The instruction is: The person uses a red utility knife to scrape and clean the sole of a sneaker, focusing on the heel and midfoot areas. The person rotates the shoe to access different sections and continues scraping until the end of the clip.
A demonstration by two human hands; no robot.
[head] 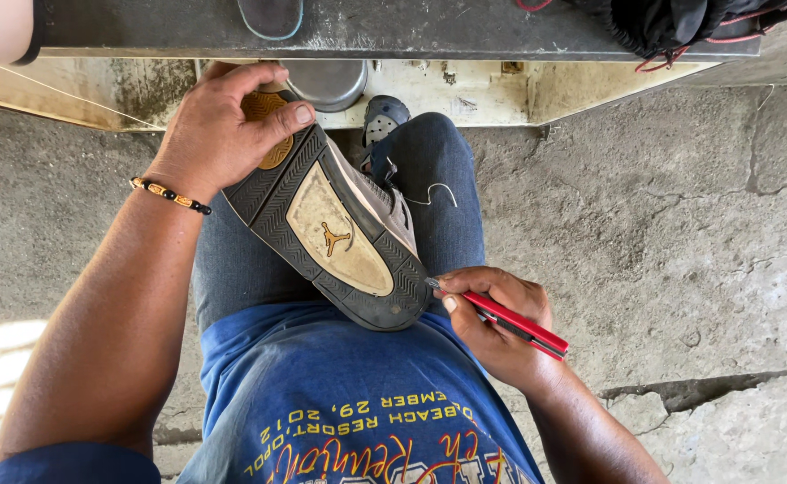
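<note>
Left hand [219, 130]: I saw it closed over the heel end of the sneaker [335, 229], thumb pressed on the sole, keeping the shoe steady on the lap.
Right hand [492, 323]: it was closed around a red utility knife [510, 321], held like a pen, the metal tip touching the edge of the sole at the toe end.
Sneaker: it lay sole up across the thighs, on the jeans [429, 179], with the grey upper turned away from me.
Sole: black ribbed rubber with a yellowed panel in the middle; I could not tell if it was already parted from the upper.
Thread [434, 193]: a thin white piece hung loose from the upper side, over the knee.
Progress: in my judgement the work on the sole edge was only at the toe; I could see no finished seam or cut along the rest of the edge.
Remaining: the side edges and the heel looked untouched, as far as this view showed.
Around: a cracked concrete floor [680, 224], a worn metal bench [367, 27] in front, a round metal tin [326, 82] under it.
</note>
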